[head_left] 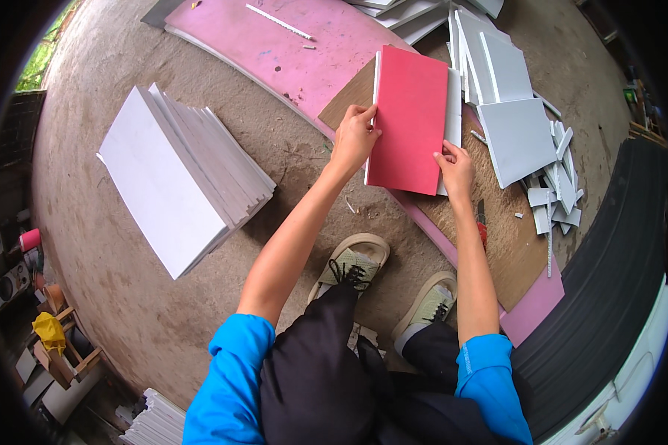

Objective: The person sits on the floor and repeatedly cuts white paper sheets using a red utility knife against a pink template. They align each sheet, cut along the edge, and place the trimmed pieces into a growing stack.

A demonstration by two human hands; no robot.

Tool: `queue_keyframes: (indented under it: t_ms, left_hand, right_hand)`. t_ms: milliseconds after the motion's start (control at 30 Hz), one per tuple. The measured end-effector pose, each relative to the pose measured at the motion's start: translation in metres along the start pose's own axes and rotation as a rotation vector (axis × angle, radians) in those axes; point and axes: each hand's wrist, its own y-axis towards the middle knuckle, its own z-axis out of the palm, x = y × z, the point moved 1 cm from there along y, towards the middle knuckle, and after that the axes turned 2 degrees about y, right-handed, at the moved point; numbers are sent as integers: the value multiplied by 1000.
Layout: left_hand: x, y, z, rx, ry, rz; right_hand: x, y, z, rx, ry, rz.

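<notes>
Both hands grip a red rectangular panel [412, 115] with a white edge along its left side. My left hand [357, 139] pinches that left edge, fingers closed. At the lower right edge, the fingers and thumb of my right hand [454, 170] close on the panel. A white board [453, 111] shows from under the panel on the right; whether the two touch cannot be told. Below them lies a brown wooden board [512, 245]. Beside my right forearm is a small red and black tool [482, 222], its kind unclear.
A stack of white boards [167, 185] stands on the floor at left. Pink sheeting [274, 55] runs under the wooden board. Grey-white panels [517, 141] and offcuts [560, 193] are piled at right, near a black ribbed surface [597, 289]. Clutter [59, 341] fills the lower left.
</notes>
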Motion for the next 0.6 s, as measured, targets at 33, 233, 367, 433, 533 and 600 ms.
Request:
queue_keyframes:
  t_ms: [33,233,367,433,533,600]
  left_hand:
    - [1,0,0,-4,9,2]
    - [-1,-4,1,-10,21,-17]
    - [0,-4,2,-28,-10,-1]
    - [1,-5,2,-32,-31,-14]
    - [1,-5,2,-22,-52,-44]
    - [1,-4,2,-6,-60,-65]
  right_hand:
    - [1,-1,0,2,-9,0]
    - [2,-2,0,14,18,-6]
    - [4,-1,-2,34,32,-19]
    - [5,-1,-2,36,33,-39]
    - [4,0,-3,52,13,-37]
    - [2,2,-3,58,21,-35]
